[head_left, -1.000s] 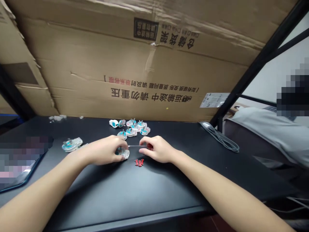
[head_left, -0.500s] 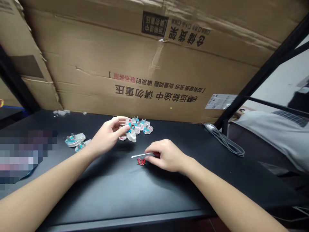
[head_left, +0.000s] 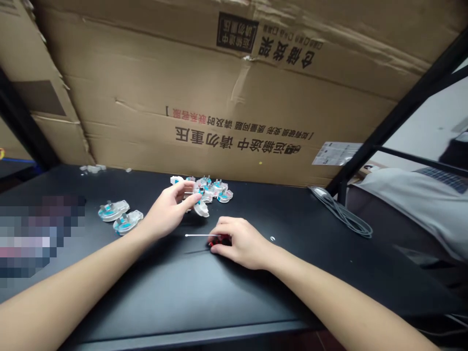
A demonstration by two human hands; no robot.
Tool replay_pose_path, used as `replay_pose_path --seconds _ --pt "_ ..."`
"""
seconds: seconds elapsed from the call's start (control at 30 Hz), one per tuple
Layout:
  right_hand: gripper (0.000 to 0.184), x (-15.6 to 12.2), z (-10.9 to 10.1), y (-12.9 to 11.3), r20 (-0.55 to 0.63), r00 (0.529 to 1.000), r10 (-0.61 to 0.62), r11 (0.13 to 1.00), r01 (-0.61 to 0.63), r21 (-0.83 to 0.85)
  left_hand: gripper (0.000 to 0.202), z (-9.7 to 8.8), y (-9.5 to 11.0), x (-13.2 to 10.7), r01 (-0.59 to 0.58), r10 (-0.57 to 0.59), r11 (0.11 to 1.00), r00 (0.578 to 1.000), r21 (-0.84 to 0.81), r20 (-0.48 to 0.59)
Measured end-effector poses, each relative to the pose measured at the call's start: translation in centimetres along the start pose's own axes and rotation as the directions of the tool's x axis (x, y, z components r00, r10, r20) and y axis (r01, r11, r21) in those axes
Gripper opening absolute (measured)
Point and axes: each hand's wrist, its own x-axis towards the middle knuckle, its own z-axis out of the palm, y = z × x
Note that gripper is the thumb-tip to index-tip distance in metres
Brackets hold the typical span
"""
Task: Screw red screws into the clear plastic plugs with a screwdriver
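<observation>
Here, cardboard [head_left: 146, 73] reads inverted “请勿重压” [head_left: 206, 135]; the left hand [head_left: 168, 210] pinches a plug [head_left: 201, 209], the right hand [head_left: 239, 243] a tool [head_left: 197, 235].

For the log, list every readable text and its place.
"运输途中 请勿重压": cardboard, upside down; repeated in dark panel.
"如有破损 变形 质量问题 请及时联系客服": same cardboard, partly red.
"仓储货架": same cardboard.
Small print, white label: too small to read.
</observation>
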Motion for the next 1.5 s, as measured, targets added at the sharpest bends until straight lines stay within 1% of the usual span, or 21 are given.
replay_pose_path --seconds 0.1,0.17,0.23,0.33,0.43,0.5,0.53,0.6,0.63,0.73,0.87,1.1,1.23,1.4,1.5 --pt "0.008 0.1 0.0 -0.1 -0.017 1.000 -0.006 0.992 0.008 0.127 0.047 0.1 -0.1 -0.1 -0.016 0.016 0.999 1.000 0.040 -0.007" --pt "0.004 0.1 -0.3 -0.2 -0.044 0.999 -0.005 0.979 0.013 0.205 0.047 0.2 0.0 -0.2 -0.023 0.023 0.999 1.000 0.041 0.009" --pt "0.003 0.0 -0.6 -0.4 -0.090 0.996 0.027 0.957 0.001 0.291 0.048 0.3 0.3 -0.5 -0.034 0.034 0.999 0.998 0.014 0.050" --pt "0.007 -0.2 -1.2 -0.7 -0.154 0.983 0.100 0.919 -0.033 0.392 0.051 0.5 0.9 -0.9 -0.052 0.057 0.998 0.991 -0.045 0.120" --pt "0.008 -0.4 -1.5 -0.8 -0.168 0.978 0.122 0.897 -0.035 0.442 0.051 0.6 1.4 -1.1 -0.036 0.045 0.997 0.990 -0.065 0.137" --pt "0.007 -0.4 -1.7 -1.0 -0.171 0.973 0.156 0.847 -0.043 0.529 0.049 0.7 1.6 -1.2 -0.027 0.038 0.996 0.990 -0.080 0.136" --pt "0.007 -0.4 -1.8 -1.1 -0.190 0.965 0.182 0.814 -0.040 0.579 0.048 0.8 1.7 -1.3 -0.029 0.042 0.995 0.990 -0.094 0.138" --pt "0.008 -0.3 -2.2 -1.4 -0.270 0.935 0.228 0.757 0.005 0.654 0.045 1.0 2.0 -1.5 -0.036 0.057 0.990 0.987 -0.134 0.149" --pt "0.009 -0.3 -2.4 -1.5 -0.317 0.917 0.242 0.741 0.036 0.671 0.044 1.1 2.1 -1.7 -0.039 0.064 0.987 0.985 -0.157 0.158" --pt "0.014 -0.3 -3.1 -2.1 -0.401 0.876 0.267 0.702 0.109 0.704 0.041 1.7 2.6 -2.4 -0.029 0.073 0.973 0.980 -0.229 0.188" --pt "0.016 -0.1 -3.3 -2.8 -0.444 0.845 0.299 0.644 0.165 0.747 0.038 2.3 3.0 -3.3 -0.031 0.093 0.954 0.976 -0.297 0.198" --pt "0.024 -0.1 -2.9 -3.6 -0.414 0.847 0.333 0.636 0.122 0.762 0.034 2.6 3.3 -3.8 -0.009 0.082 0.960 0.965 -0.281 0.248" --pt "0.026 -0.1 -2.9 -3.7 -0.409 0.844 0.347 0.649 0.099 0.755 0.036 2.6 3.3 -4.0 -0.002 0.058 0.971 0.972 -0.240 0.226" --pt "0.019 -0.2 -2.9 -3.5 -0.422 0.843 0.334 0.674 0.099 0.732 0.039 2.6 3.2 -4.0 0.003 0.048 0.978 0.970 -0.209 0.237" --pt "0.013 -0.3 -2.9 -3.4 -0.444 0.838 0.318 0.693 0.114 0.711 0.040 2.6 3.3 -4.1 -0.018 0.060 0.984 0.971 -0.180 0.233"
